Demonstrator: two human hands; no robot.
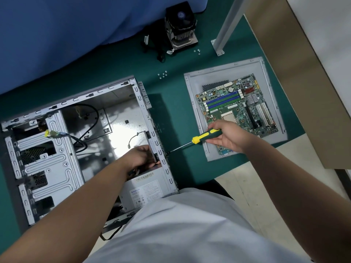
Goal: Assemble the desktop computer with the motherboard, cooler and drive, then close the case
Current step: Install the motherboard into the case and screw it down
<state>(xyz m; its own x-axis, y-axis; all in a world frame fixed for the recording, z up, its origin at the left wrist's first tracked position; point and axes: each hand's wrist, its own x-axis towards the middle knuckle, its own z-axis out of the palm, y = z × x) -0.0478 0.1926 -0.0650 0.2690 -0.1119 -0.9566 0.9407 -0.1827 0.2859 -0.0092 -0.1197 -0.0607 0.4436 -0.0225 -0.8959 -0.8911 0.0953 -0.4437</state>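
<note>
The open grey computer case [106,103] lies on its side at the left of the green table. My left hand [139,156] is inside it by the rear wall, fingers curled round a small part just above the power supply [146,188]. My right hand [228,136] grips a yellow-and-green screwdriver [206,136] whose tip meets the outside of the case's rear wall. The motherboard [237,111] rests on the grey side panel [191,86] at the right. The black cooler [180,25] stands at the back.
Loose screws [163,74] lie between the case and the panel, and more screws [197,51] lie near the cooler. A black cable bundle [153,48] sits left of the cooler. A metal post [226,27] rises at the back right. A blue cloth [66,35] covers the back left.
</note>
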